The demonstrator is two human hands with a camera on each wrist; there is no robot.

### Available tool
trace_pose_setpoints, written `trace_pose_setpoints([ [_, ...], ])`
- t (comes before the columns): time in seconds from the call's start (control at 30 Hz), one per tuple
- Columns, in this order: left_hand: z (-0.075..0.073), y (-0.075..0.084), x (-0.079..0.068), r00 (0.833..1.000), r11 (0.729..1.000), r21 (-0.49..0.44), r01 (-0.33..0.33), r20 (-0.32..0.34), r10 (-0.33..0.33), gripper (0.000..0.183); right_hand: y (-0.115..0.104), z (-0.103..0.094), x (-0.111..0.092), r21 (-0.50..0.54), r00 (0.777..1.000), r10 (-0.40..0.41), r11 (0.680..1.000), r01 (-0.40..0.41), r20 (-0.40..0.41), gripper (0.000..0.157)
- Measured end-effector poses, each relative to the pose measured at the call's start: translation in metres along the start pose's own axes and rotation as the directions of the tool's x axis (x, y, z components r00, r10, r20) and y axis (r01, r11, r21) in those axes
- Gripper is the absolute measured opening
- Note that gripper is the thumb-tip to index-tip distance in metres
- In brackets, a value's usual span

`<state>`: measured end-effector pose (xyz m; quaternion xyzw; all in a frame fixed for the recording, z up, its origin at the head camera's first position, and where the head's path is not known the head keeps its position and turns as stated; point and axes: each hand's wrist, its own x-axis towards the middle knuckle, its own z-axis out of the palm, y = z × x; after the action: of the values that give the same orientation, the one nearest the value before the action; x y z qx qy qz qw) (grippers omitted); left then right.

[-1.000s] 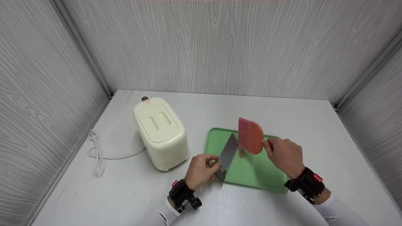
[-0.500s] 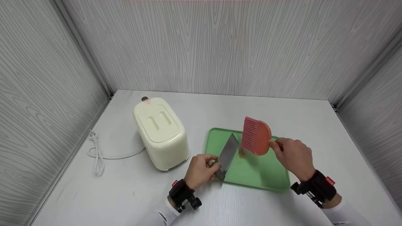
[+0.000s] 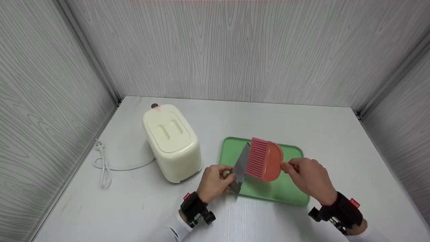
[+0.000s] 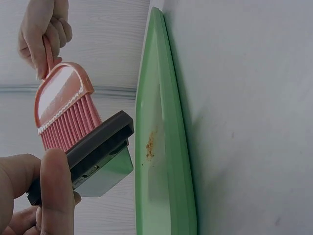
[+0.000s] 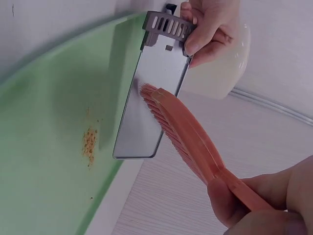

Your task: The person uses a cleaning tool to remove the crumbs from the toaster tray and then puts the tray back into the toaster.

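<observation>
My left hand (image 3: 214,183) pinches the dark end of a flat metal crumb tray (image 3: 241,163), holding it tilted above a green tray (image 3: 280,191). In my right hand (image 3: 311,178) is the thin handle of an orange brush (image 3: 272,161) with pink bristles. The right wrist view shows the bristle tips (image 5: 148,90) at the metal face of the crumb tray (image 5: 146,117); its slotted dark end (image 5: 168,25) is by the left fingers. Brown crumbs (image 5: 89,144) lie on the green tray below; in the head view the brush hides them.
A cream toaster (image 3: 173,141) with its lid on stands left of the green tray. Its white cord (image 3: 131,168) and plug (image 3: 99,145) lie at the table's left side. Pale wood-grain walls (image 3: 215,50) enclose the table at the back and sides.
The brush first shifts right, away from the crumb tray, then comes back left and lower, over its metal face. The left hand and crumb tray stay nearly still.
</observation>
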<state>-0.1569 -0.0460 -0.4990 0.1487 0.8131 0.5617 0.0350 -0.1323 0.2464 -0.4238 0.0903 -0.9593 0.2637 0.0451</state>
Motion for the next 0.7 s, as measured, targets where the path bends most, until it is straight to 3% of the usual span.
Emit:
trace_pose_setpoints([
  [0.4,0.0,0.0,-0.001,1.0,1.0,-0.024,0.012,0.014,-0.012,0.025,-0.003,0.014,-0.001,-0.111,0.998,-0.05,0.993,0.045,-0.041,0.043],
  [0.7,0.0,0.002,-0.002,1.0,1.0,-0.023,0.02,0.016,-0.02,0.025,-0.002,0.015,0.006,-0.178,0.992,-0.083,0.982,0.065,-0.095,0.035],
])
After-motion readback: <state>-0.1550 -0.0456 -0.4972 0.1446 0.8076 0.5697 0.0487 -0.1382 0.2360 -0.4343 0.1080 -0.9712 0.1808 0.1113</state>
